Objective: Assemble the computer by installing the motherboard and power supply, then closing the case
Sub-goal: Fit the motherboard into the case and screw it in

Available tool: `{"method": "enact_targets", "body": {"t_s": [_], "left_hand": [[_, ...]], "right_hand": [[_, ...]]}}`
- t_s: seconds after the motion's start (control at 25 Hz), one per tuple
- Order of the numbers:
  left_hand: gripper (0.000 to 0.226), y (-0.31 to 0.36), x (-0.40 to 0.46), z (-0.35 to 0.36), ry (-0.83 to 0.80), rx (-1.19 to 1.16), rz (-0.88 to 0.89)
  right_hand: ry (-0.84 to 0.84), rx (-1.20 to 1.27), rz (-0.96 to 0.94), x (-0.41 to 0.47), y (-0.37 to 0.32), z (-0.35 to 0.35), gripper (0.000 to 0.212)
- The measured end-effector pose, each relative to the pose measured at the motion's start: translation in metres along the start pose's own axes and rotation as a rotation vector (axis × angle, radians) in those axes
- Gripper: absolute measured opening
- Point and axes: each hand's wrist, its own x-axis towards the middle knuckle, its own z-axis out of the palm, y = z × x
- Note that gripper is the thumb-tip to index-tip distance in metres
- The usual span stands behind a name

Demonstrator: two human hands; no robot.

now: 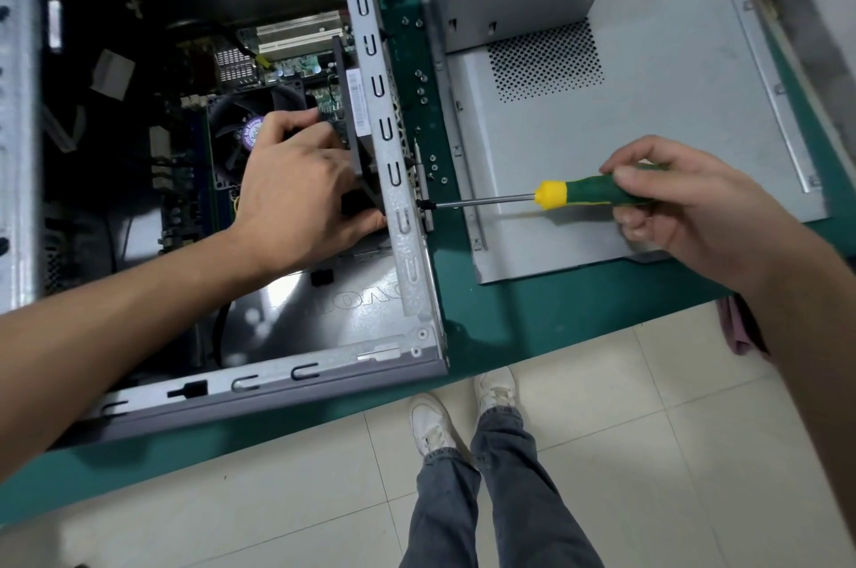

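The open case lies on the green bench, filling the view from 9 to 12 o'clock, with the motherboard and its fan inside. The left hand reaches in and grips a dark part against the case's right wall. The right hand, at 3 o'clock, curls round a screwdriver; its tip meets a screw on that wall. The side panel lies flat beside the case.

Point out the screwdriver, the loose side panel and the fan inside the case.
screwdriver (pixel 588 191): head view, on its green handle.
side panel (pixel 648 141): head view, on its bare flat middle.
fan (pixel 231 127): head view, on a dark blade.
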Motion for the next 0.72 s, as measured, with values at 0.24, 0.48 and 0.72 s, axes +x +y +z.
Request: {"method": "enact_targets", "body": {"t_s": [0.24,0.48,0.72], "left_hand": [[0.054,-0.002,-0.001,0.0,0.014,-0.014,0.013],[0.042,0.0,-0.001,-0.001,0.034,-0.051,0.048],[0.068,-0.003,-0.003,0.001,-0.044,-0.003,0.004]], "right_hand": [[0.049,-0.026,0.046,0.005,-0.004,0.002,0.007],[0.185,-0.265,0.015,0.009,-0.007,0.013,0.034],[0.065,-0.009,-0.007,0.007,-0.003,0.003,0.009]]}}
